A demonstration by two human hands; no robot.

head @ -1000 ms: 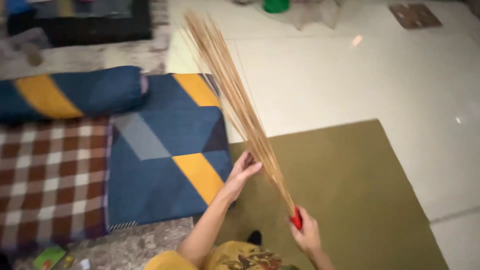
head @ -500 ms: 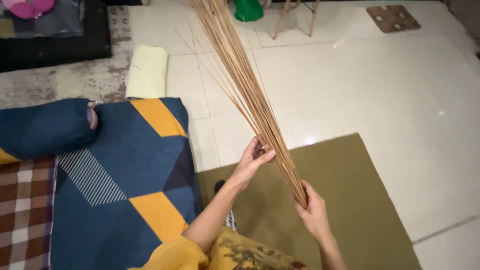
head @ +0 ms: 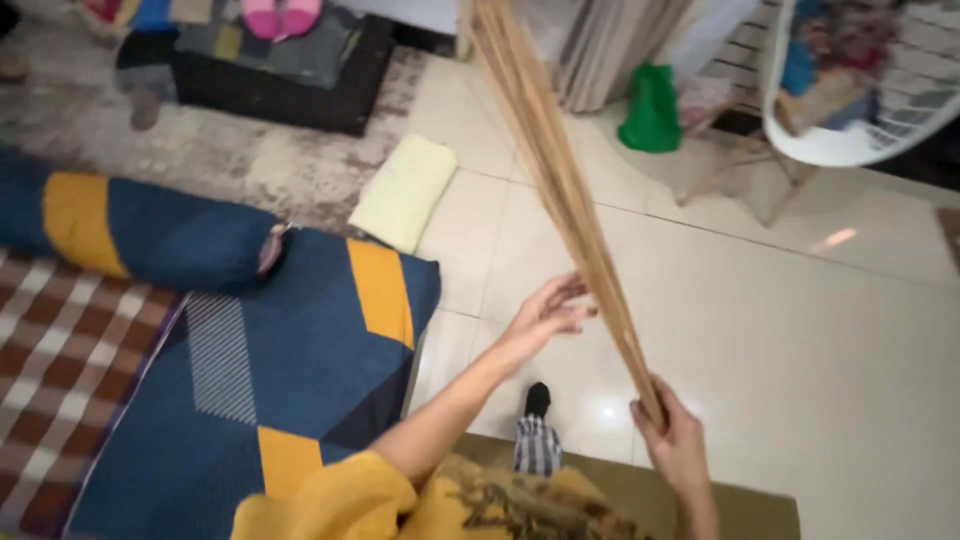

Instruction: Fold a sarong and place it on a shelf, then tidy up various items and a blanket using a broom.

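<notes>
Right hand (head: 678, 440) grips the stick broom (head: 560, 190) — tips cut off above — left hand (head: 545, 315) open beside it.

I see a broom (head: 560, 190) of thin, dry, straw-coloured sticks, matt and stiff-looking. My right hand (head: 680, 440) grips its lower end and my left hand (head: 545, 315) touches the bundle with bare fingers (head: 572, 290). The floor (head: 800, 330) is pale glossy tile that throws back light spots. The mattress (head: 290, 370) wears soft matt cloth in blue and yellow, and so does the bolster (head: 150, 235). The checked blanket (head: 60, 350) looks woven. The pale yellow towel (head: 405, 190) seems soft cloth. The green bag (head: 650, 110) looks like smooth plastic. My sleeve (head: 330, 500) is matt yellow fabric.
</notes>
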